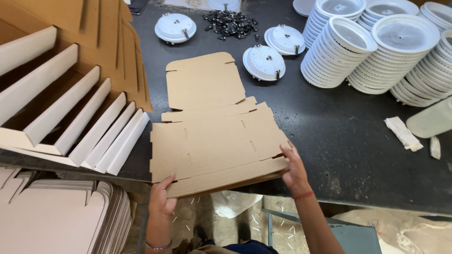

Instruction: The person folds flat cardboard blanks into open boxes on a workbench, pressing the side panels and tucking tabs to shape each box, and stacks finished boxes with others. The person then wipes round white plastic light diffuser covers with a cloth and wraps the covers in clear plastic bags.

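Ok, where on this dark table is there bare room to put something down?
Bare tabletop lies between the flat cardboard blank and the folded cloth, below the stacked white discs. Crowded: the far edge with round fittings and black clips, and the left with folded boxes.

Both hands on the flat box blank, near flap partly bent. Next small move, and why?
Probably fold the near flap fully up along its crease. The left hand and right hand already grip its two ends, and it hangs past the table edge while the rest of the cardboard blank lies flat and unfolded on the dark table.
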